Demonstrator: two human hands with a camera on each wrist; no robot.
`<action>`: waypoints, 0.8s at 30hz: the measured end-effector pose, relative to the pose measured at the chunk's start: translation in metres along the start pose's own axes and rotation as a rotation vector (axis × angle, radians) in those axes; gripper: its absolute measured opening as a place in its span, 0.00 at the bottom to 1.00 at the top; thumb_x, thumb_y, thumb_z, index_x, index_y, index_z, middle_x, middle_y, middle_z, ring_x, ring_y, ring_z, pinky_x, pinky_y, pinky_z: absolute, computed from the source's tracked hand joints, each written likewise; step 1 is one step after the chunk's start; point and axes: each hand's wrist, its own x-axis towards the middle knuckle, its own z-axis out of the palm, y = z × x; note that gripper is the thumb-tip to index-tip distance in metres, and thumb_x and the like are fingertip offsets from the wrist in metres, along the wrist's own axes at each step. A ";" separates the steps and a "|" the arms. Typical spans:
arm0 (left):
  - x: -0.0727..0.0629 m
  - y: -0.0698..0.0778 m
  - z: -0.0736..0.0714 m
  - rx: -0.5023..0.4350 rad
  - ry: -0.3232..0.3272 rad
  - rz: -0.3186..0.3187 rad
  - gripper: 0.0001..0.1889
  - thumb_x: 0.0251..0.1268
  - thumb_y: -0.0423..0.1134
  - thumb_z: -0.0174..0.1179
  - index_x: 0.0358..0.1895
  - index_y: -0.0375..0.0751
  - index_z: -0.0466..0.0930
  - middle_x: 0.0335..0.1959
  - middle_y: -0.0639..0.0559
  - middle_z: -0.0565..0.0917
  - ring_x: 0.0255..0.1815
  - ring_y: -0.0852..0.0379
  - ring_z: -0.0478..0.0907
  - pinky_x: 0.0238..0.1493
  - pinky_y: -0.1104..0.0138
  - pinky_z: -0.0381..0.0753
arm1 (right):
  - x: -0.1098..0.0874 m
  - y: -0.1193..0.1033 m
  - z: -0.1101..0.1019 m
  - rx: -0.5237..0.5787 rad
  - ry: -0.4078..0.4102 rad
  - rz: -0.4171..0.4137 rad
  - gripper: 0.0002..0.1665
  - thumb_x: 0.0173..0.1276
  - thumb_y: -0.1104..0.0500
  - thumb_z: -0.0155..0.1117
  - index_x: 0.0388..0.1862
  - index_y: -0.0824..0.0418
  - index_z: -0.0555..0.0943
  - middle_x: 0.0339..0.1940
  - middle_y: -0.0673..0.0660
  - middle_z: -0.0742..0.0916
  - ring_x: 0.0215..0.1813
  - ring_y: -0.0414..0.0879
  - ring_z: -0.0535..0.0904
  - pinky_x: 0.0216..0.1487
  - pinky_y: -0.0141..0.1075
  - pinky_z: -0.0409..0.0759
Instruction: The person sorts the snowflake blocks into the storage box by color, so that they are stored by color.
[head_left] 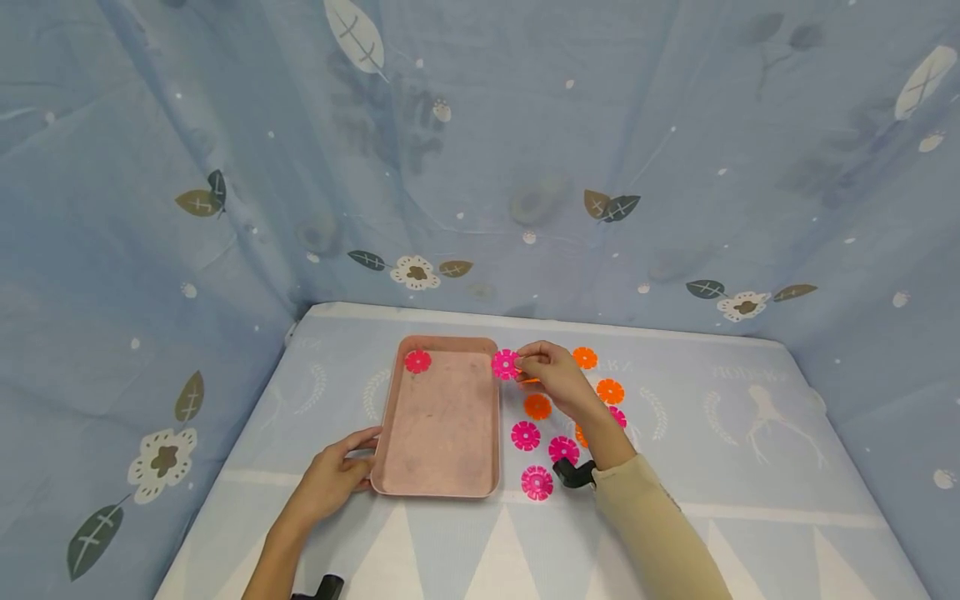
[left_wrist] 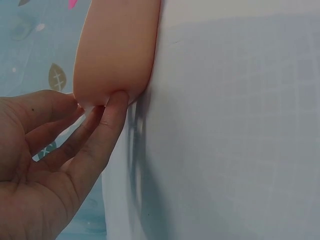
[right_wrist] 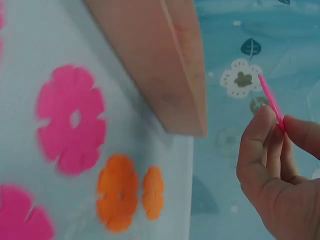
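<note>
Presently my right grip (head_left: pixel 553 379) is pinching one bright pink disc (head_left: pixel 502 364), notched around its edge like a flower, between thumb and fingertips. Position of held disc: by the far right corner of the pink tray (head_left: pixel 441 421), overlapping the rim there as the head view has it. Right wrist view shows the same disc nearly edge-on, tilted, clasped at its lower end, clear of the counter (head_left: pixel 720 475); exact height above the rim cannot be told.

My left grip (head_left: pixel 332 477) holds the tray by its left side, toward the near corner, thumb and fingers set against the edge; left wrist view confirms fingertip contact with the rounded outer wall.

Contents of tray: one reddish-pink disc (head_left: pixel 417 361), lying in the far left corner.

To the right of the tray, loose on the counter, more notched discs in two colours. Pink: three in a loose cluster, the nearest one (head_left: pixel 537 483) lowest in view, plus another (head_left: pixel 617 416) partly covered by my right forearm. Orange: one (head_left: pixel 537 407) just beside the tray, two farther right, others partly hidden by my hand and arm.

A black fitting (head_left: pixel 574 474) sits at my right wrist, below the sleeve (head_left: pixel 652 525). Behind the counter hangs blue cloth (head_left: pixel 487 150) printed with leaves and flowers.
</note>
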 end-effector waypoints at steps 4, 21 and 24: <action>0.000 0.000 -0.001 -0.003 0.001 -0.001 0.24 0.72 0.25 0.54 0.70 0.33 0.70 0.63 0.33 0.75 0.49 0.45 0.84 0.39 0.64 0.87 | 0.016 -0.010 0.021 0.049 0.030 -0.025 0.13 0.74 0.65 0.60 0.53 0.70 0.76 0.40 0.62 0.83 0.37 0.51 0.83 0.50 0.49 0.85; -0.001 0.001 -0.001 -0.013 -0.004 -0.009 0.24 0.73 0.26 0.54 0.71 0.33 0.69 0.63 0.32 0.75 0.49 0.45 0.84 0.38 0.63 0.87 | 0.068 0.013 0.107 0.213 0.194 0.049 0.12 0.70 0.71 0.62 0.51 0.73 0.76 0.35 0.62 0.82 0.36 0.57 0.85 0.52 0.56 0.82; -0.001 0.001 -0.001 -0.007 -0.004 -0.008 0.24 0.73 0.25 0.54 0.71 0.34 0.69 0.63 0.33 0.75 0.49 0.46 0.84 0.38 0.64 0.87 | 0.073 0.022 0.114 0.190 0.225 0.083 0.12 0.69 0.72 0.62 0.51 0.74 0.77 0.35 0.65 0.84 0.33 0.57 0.86 0.45 0.51 0.86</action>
